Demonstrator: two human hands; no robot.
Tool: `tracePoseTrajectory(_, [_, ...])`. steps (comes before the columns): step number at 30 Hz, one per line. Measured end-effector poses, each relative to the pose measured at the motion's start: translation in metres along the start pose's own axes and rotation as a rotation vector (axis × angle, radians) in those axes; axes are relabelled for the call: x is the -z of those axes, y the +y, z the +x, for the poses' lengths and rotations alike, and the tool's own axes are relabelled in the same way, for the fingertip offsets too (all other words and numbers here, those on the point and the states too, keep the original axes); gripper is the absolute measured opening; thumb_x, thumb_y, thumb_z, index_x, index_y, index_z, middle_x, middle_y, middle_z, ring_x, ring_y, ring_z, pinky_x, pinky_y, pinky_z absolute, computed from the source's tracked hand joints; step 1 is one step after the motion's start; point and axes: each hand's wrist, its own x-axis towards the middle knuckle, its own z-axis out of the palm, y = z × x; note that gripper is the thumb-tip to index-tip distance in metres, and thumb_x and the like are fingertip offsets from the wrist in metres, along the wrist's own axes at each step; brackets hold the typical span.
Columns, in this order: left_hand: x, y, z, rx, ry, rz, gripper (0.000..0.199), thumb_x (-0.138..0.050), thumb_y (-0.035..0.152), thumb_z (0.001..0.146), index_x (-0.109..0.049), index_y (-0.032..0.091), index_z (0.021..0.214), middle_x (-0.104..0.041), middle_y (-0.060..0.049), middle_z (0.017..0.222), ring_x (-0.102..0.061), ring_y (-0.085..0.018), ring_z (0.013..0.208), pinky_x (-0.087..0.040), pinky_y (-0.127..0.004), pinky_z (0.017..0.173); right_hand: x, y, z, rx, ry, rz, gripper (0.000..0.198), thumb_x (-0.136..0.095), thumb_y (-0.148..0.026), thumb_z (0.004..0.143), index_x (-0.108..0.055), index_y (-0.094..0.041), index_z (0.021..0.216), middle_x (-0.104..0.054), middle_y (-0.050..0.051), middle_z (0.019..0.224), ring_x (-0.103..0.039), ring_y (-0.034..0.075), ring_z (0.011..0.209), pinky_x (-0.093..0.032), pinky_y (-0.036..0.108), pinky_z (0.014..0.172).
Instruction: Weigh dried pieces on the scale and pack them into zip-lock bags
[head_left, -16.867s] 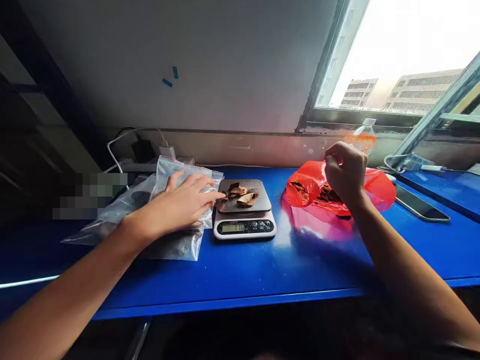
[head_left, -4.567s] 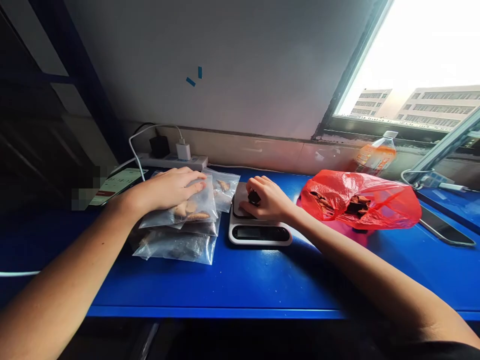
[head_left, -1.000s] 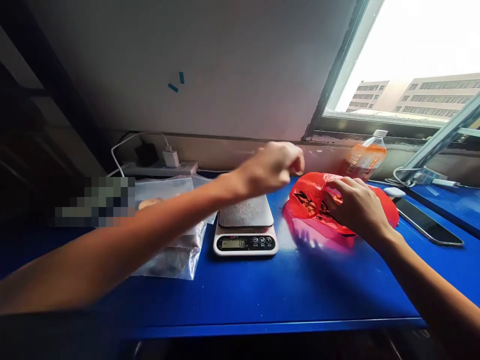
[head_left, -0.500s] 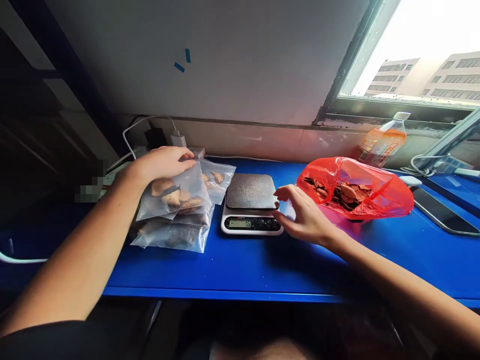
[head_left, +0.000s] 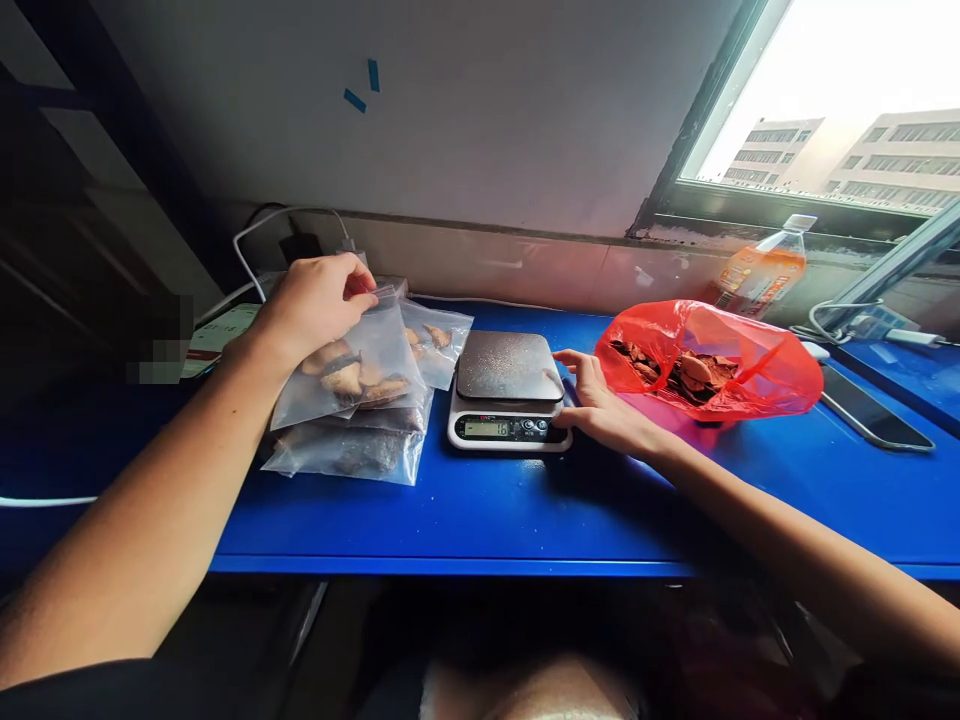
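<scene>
My left hand (head_left: pixel 319 300) pinches the top edge of a clear zip bag (head_left: pixel 360 385) that holds dried brown slices. That bag lies over other clear bags, and a further bag of slices (head_left: pixel 439 340) sits just behind on the right. Right of the bags stands a white digital kitchen scale (head_left: pixel 510 395) with a bare, speckled metal plate; its display seems to read -1.6. My right hand (head_left: pixel 600 405) is at the scale's right side, fingers apart, the thumb at the buttons on its front panel. Nothing is held in it.
A red plastic bag (head_left: pixel 780 385) gapes open on the right, with dark reddish-brown dried pieces (head_left: pixel 697 375) inside. Behind it is an orange drink bottle (head_left: pixel 765 270); a phone (head_left: pixel 877 410) lies beside it. White cables (head_left: pixel 244 245) run behind my left hand along the blue table (head_left: pixel 465 525).
My left hand has closed its fingers on the zip bag's top edge. The right thumb has come to the scale's buttons, and the view has shifted slightly.
</scene>
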Motion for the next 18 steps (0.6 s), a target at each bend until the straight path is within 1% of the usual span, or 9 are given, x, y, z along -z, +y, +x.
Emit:
tracePoseTrajectory(2, [0.001,0.000,0.001,-0.004,0.031,-0.004,0.012,-0.060,0.025,0.085,-0.064,0.016,0.092,-0.065,0.000,0.083,-0.057,-0.013,0.076,-0.045,-0.027,0.072,-0.001,-0.001,0.001,0.003,-0.002,-0.027,0.070,-0.053,-0.032,0.065,-0.028,-0.027,0.130,-0.033,0.011,0.134,-0.031,0.030,0.133,-0.028,0.050,0.112])
tracePoseTrajectory(5, [0.002,0.000,0.002,-0.021,0.052,-0.015,0.010,-0.061,0.022,0.084,-0.066,0.015,0.090,-0.065,0.000,0.080,-0.057,-0.013,0.074,-0.044,-0.026,0.070,-0.004,-0.001,0.002,0.005,-0.012,-0.064,0.071,-0.053,-0.031,0.066,-0.028,-0.027,0.133,-0.032,0.011,0.135,-0.031,0.031,0.133,-0.027,0.053,0.111])
tracePoseTrajectory(7, [0.004,0.000,0.002,-0.044,0.057,-0.021,0.009,-0.061,0.020,0.083,-0.066,0.015,0.088,-0.064,0.000,0.082,-0.056,-0.013,0.075,-0.044,-0.026,0.072,-0.005,0.000,0.001,0.015,-0.014,-0.072,0.073,-0.052,-0.030,0.067,-0.027,-0.027,0.135,-0.033,0.012,0.135,-0.032,0.031,0.133,-0.026,0.055,0.111])
tracePoseTrajectory(9, [0.005,-0.001,0.003,-0.071,0.060,-0.021,0.008,-0.060,0.019,0.083,-0.067,0.015,0.086,-0.063,-0.001,0.086,-0.055,-0.013,0.079,-0.044,-0.027,0.077,-0.005,0.001,-0.001,0.059,-0.016,-0.065,0.074,-0.052,-0.029,0.069,-0.025,-0.028,0.138,-0.033,0.012,0.137,-0.032,0.031,0.134,-0.025,0.056,0.111])
tracePoseTrajectory(12, [0.008,-0.003,0.002,-0.131,0.086,-0.036,0.009,-0.060,0.018,0.083,-0.067,0.015,0.087,-0.061,-0.002,0.094,-0.054,-0.014,0.084,-0.044,-0.028,0.082,-0.006,0.003,-0.002,0.124,-0.003,-0.019,0.079,-0.054,-0.030,0.070,-0.020,-0.027,0.142,-0.028,0.012,0.144,-0.025,0.030,0.139,-0.020,0.053,0.114])
tracePoseTrajectory(14, [0.010,0.000,0.001,-0.182,0.124,-0.069,0.010,-0.059,0.020,0.083,-0.067,0.015,0.088,-0.060,-0.002,0.094,-0.054,-0.014,0.083,-0.045,-0.028,0.081,-0.004,0.003,-0.002,0.133,0.059,0.053,0.082,-0.058,-0.033,0.068,-0.022,-0.024,0.141,-0.025,0.014,0.147,-0.021,0.030,0.141,-0.019,0.052,0.115])
tracePoseTrajectory(15, [0.012,0.004,-0.001,-0.210,0.143,-0.092,0.010,-0.058,0.020,0.083,-0.067,0.016,0.087,-0.059,-0.002,0.092,-0.054,-0.014,0.082,-0.045,-0.028,0.080,-0.003,0.001,-0.001,0.145,0.117,0.100,0.081,-0.060,-0.035,0.067,-0.024,-0.024,0.139,-0.026,0.014,0.146,-0.022,0.031,0.141,-0.021,0.051,0.115])
tracePoseTrajectory(16, [0.014,0.010,-0.003,-0.242,0.156,-0.118,0.010,-0.058,0.021,0.083,-0.066,0.016,0.086,-0.060,-0.002,0.090,-0.055,-0.013,0.080,-0.045,-0.028,0.078,0.000,-0.003,0.000,0.170,0.188,0.147,0.078,-0.062,-0.037,0.068,-0.028,-0.023,0.136,-0.030,0.014,0.144,-0.026,0.030,0.139,-0.024,0.051,0.113])
tracePoseTrajectory(18, [0.018,0.025,-0.010,-0.327,0.156,-0.180,0.010,-0.055,0.021,0.084,-0.064,0.017,0.082,-0.061,-0.001,0.084,-0.056,-0.013,0.075,-0.046,-0.028,0.074,0.009,-0.017,0.001,0.241,0.307,0.234,0.063,-0.062,-0.040,0.073,-0.038,-0.023,0.128,-0.046,0.012,0.129,-0.043,0.028,0.126,-0.034,0.048,0.105])
